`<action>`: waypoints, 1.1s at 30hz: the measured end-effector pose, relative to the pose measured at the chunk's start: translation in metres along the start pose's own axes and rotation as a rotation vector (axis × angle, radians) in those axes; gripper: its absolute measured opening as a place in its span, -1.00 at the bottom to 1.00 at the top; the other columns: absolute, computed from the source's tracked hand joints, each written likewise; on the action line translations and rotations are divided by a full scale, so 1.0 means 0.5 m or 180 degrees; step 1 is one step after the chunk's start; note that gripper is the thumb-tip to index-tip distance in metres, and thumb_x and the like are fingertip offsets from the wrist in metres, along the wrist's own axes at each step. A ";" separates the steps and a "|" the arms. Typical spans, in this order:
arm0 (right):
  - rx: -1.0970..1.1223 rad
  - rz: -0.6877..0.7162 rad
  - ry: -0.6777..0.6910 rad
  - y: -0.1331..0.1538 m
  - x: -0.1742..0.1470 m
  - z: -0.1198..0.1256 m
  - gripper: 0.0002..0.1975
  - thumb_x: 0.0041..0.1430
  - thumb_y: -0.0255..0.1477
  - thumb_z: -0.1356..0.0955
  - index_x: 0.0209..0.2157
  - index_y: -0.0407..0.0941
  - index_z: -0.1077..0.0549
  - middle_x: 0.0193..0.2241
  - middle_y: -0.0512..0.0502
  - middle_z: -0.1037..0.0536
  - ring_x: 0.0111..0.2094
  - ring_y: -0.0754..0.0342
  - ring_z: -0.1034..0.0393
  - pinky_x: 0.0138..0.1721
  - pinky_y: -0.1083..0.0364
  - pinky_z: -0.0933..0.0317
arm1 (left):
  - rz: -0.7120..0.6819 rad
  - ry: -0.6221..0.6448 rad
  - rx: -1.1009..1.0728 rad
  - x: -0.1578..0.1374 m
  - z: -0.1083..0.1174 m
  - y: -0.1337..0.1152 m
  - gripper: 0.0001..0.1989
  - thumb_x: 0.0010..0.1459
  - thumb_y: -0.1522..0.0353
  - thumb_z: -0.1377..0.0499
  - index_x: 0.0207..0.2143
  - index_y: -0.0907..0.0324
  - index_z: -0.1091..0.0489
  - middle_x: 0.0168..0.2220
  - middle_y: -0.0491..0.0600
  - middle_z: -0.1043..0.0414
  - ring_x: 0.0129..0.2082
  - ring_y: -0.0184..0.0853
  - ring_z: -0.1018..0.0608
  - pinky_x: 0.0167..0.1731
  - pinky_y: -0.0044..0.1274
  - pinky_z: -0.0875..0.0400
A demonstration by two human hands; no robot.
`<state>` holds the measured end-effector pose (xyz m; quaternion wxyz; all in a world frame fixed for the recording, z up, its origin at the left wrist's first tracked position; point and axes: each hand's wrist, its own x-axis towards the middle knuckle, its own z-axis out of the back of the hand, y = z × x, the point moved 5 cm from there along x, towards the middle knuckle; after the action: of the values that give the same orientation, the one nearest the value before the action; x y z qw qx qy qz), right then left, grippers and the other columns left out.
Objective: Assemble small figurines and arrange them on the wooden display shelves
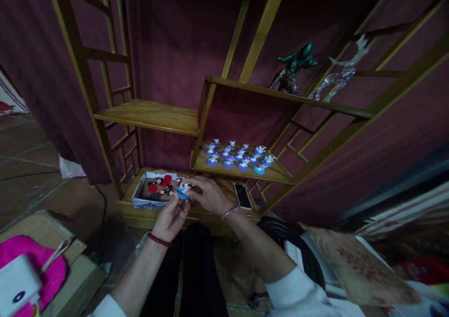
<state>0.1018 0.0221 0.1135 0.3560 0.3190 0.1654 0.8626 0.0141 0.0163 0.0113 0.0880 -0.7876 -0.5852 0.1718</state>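
Observation:
Between my two hands is a small figurine (184, 191) with a blue base and a whitish top. My left hand (173, 216) grips it from below and the left, its fingers closed. From the right, the fingers of my right hand (208, 194) are closed on its upper side. Just behind my left hand sits an open cardboard box (140, 198) holding several red and black figurines (166, 181). Up on the wooden shelf (277, 173), several small figurines with purple or blue bases (228, 162) stand in rows.
A phone (242, 196) lies on the lower board, right of my hands. Higher up stand a dark green statuette (296, 67) and a clear deer figure (338, 76). An upper-left shelf board (150, 113) juts out above the box. A white device (19, 284) rests on pink cloth at the lower left.

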 end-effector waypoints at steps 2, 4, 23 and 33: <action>-0.0044 0.0016 -0.0039 0.002 -0.002 0.002 -0.72 0.05 -0.48 -0.30 -0.15 -0.03 -0.38 -0.20 -0.03 -0.45 -0.17 0.11 -0.31 -0.12 0.11 -0.15 | -0.0019 -0.0047 -0.0019 -0.001 -0.001 0.001 -0.83 0.11 0.46 -0.02 -0.34 0.28 -0.41 -0.33 0.01 -0.44 -0.37 -0.46 -0.47 -0.34 -0.63 -0.40; -0.0071 0.0027 -0.0059 0.002 -0.004 0.003 -0.73 0.05 -0.47 -0.29 -0.15 -0.03 -0.38 -0.20 -0.04 -0.45 -0.18 0.11 -0.31 -0.12 0.11 -0.15 | -0.0022 -0.0063 -0.0024 -0.001 -0.002 0.002 -0.83 0.11 0.45 -0.02 -0.35 0.27 -0.41 -0.35 0.00 -0.44 -0.38 -0.47 -0.47 -0.34 -0.64 -0.40; 0.0082 -0.0161 0.0000 -0.026 -0.016 -0.001 -0.74 0.07 -0.43 -0.28 -0.14 -0.02 -0.37 -0.17 -0.03 -0.45 -0.16 0.10 -0.33 -0.11 0.11 -0.17 | 0.0149 0.0065 0.0206 0.004 0.011 0.012 -0.86 0.08 0.45 -0.06 -0.35 0.29 -0.40 -0.35 0.03 -0.45 -0.36 -0.40 -0.50 -0.39 -0.64 -0.42; 0.0229 -0.0383 -0.0008 -0.038 -0.016 -0.009 -0.73 0.04 -0.41 -0.29 -0.15 -0.02 -0.38 -0.22 0.00 -0.48 -0.20 0.07 -0.37 -0.15 0.10 -0.21 | 0.0102 0.0173 0.0220 0.002 0.017 0.006 -0.83 0.07 0.53 -0.05 -0.29 0.31 -0.40 -0.25 0.09 -0.44 -0.27 -0.36 -0.49 -0.25 -0.60 -0.41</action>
<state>0.1125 0.0292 0.0970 0.3957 0.3221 0.2147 0.8328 0.0140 0.0160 0.0022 0.1282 -0.7977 -0.5636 0.1719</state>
